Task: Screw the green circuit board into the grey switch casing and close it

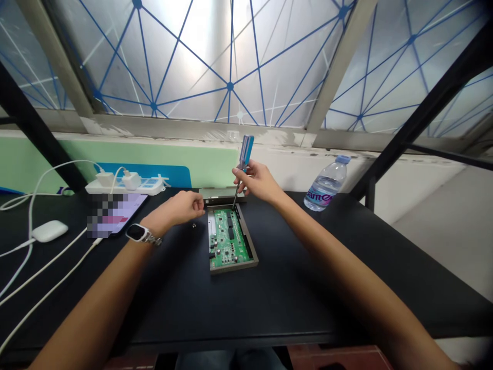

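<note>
A green circuit board [228, 238] lies in an open grey metal case [252, 245] on the black table [292, 288]. My right hand [259, 181] is closed round a screwdriver [242, 164] with a blue and clear handle, held upright, its tip at the board's far right corner. My left hand [182, 207], with a watch on the wrist, rests on the table just left of the case's far corner. Its fingers are curled together in a pinch. What they hold is too small to make out. A tiny dark screw [194, 225] lies beside that hand.
A plastic water bottle [326, 185] lies at the back right. At the back left are a white power strip [125, 184] with chargers, a phone [115, 211], a white earbud case [50, 230] and several white cables [46, 267]. A dark frame post [416, 115] slants at right.
</note>
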Demonstrator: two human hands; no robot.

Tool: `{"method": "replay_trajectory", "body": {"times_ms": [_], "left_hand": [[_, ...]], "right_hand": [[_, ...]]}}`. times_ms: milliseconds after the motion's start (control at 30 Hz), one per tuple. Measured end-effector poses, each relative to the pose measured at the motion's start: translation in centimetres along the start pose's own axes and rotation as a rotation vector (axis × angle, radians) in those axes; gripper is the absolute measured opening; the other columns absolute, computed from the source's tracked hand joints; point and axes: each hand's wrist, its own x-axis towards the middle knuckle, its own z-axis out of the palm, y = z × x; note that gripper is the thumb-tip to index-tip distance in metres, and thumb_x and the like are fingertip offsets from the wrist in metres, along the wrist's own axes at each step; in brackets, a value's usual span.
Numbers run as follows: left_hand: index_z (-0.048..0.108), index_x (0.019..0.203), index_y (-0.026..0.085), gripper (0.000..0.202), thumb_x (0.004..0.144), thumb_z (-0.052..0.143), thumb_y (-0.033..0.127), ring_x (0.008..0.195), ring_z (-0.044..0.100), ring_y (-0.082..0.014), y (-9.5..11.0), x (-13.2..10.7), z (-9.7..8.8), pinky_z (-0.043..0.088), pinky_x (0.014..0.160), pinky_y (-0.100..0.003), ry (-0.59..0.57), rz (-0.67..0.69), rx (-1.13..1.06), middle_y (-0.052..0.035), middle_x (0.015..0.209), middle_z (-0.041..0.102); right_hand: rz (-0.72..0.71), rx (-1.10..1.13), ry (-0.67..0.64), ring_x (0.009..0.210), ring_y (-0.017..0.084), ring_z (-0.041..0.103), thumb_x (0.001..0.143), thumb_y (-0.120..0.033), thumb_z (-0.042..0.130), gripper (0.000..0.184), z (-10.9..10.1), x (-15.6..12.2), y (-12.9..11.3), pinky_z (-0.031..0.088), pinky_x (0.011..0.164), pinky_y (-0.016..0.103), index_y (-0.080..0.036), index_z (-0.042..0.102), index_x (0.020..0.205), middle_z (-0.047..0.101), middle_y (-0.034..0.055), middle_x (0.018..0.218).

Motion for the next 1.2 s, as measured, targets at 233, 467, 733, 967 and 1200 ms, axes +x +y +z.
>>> {"method": "replay_trajectory", "body": {"times_ms": [233, 467, 733, 967, 1200], "left_hand": [[0.075, 0.068, 0.022, 0.012, 0.062, 0.065, 0.023, 0.067, 0.064, -0.0196, -0.5, -1.1, -0.6, 0.044, 0.06, -0.026, -0.203, -0.122, -0.059, -0.0008, 0.068, 0.072], [0.073, 0.06, 0.022, 0.015, 0.061, 0.059, 0.016, 0.067, 0.065, -0.0193, -0.4, -1.2, -0.3, 0.045, 0.062, -0.026, -0.203, -0.09, -0.076, -0.0016, 0.069, 0.074], [0.063, 0.088, 0.018, 0.024, 0.081, 0.055, 0.039, 0.07, 0.063, -0.0195, 0.6, -0.9, 0.8, 0.047, 0.062, -0.027, -0.12, 0.056, -0.238, -0.0048, 0.077, 0.068], [0.058, 0.092, 0.018, 0.026, 0.087, 0.05, 0.042, 0.079, 0.064, -0.0199, 1.5, -0.8, 1.4, 0.049, 0.068, -0.028, -0.145, 0.03, -0.331, -0.007, 0.088, 0.069], [0.055, 0.093, 0.018, 0.024, 0.088, 0.05, 0.042, 0.079, 0.063, -0.0196, 1.3, -0.8, 1.6, 0.047, 0.066, -0.028, -0.181, 0.007, -0.377, -0.0065, 0.089, 0.068]], "right_hand": [[-0.125, -0.055, 0.041, 0.053, 0.012, 0.066, 0.095, -0.051, 0.06, 0.032, 0.3, -0.1, 0.1, 0.054, 0.051, 0.024, -0.019, 0.06, 0.094, 0.071, 0.0039, 0.079], [-0.124, 0.006, 0.051, 0.051, 0.012, 0.067, 0.095, -0.057, 0.056, 0.037, 0.5, -0.1, 0.0, 0.052, 0.048, 0.023, -0.02, 0.054, 0.095, 0.072, 0.0031, 0.075], [0.045, 0.266, -0.032, 0.051, 0.016, 0.07, 0.09, -0.063, 0.06, 0.046, 1.0, 0.1, 0.8, 0.058, 0.045, 0.026, -0.025, 0.037, 0.096, 0.072, 0.0002, 0.07], [0.037, 0.346, -0.101, 0.053, 0.016, 0.072, 0.087, -0.045, 0.071, 0.044, 1.3, 0.4, 1.9, 0.059, 0.049, 0.026, -0.026, 0.032, 0.093, 0.072, -0.0036, 0.07], [0.065, 0.362, -0.056, 0.054, 0.016, 0.072, 0.089, -0.044, 0.07, 0.042, 1.3, 0.4, 2.0, 0.06, 0.05, 0.027, -0.026, 0.032, 0.093, 0.071, -0.004, 0.069]]}}
